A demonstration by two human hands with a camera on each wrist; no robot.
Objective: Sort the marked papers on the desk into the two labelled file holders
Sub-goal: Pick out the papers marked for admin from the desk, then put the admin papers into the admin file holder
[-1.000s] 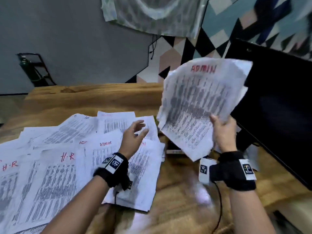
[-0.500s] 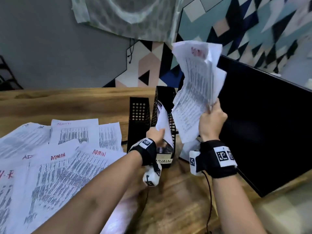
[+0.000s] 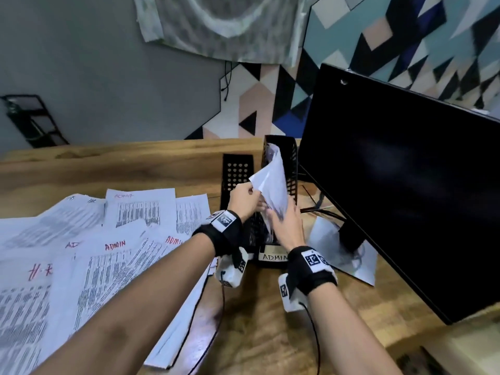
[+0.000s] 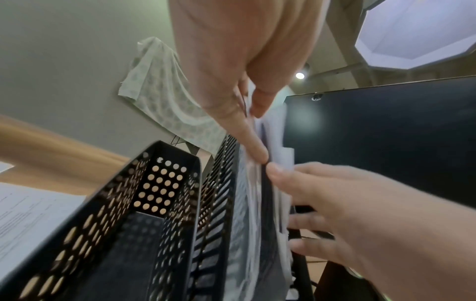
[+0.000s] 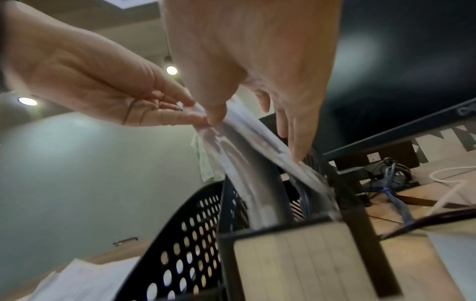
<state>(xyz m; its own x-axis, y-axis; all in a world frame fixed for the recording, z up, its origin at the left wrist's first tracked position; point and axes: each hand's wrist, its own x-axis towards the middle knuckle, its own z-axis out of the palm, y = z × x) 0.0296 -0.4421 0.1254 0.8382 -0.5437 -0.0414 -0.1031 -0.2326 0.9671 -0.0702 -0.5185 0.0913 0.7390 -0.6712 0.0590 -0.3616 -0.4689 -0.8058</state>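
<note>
Two black perforated file holders stand side by side; the left holder (image 3: 238, 171) (image 4: 159, 193) looks empty, and the right holder (image 3: 291, 169) carries an ADMIN label (image 3: 272, 257). A bent bundle of ADMIN papers (image 3: 273, 185) (image 5: 247, 154) sits partly inside the right holder. My left hand (image 3: 253, 197) (image 4: 253, 114) pinches the bundle's upper left edge. On the bundle's near side, my right hand (image 3: 278, 212) (image 5: 255, 126) holds sheets between thumb and straight fingers (image 5: 296, 142). Several marked sheets lie spread at left, some ADMIN (image 3: 140, 209), some HR (image 3: 40, 269).
A large black monitor (image 3: 405, 185) stands close to the right of the holders, with a loose sheet (image 3: 324, 239) and cables (image 3: 319, 211) under its stand. Bare wooden desk (image 3: 270, 334) lies in front. A black rack (image 3: 32, 120) stands far left by the wall.
My right hand has brought the ADMIN papers down from above into the ADMIN holder. My left hand moved from the spread sheets to the holder and now holds the papers' edge.
</note>
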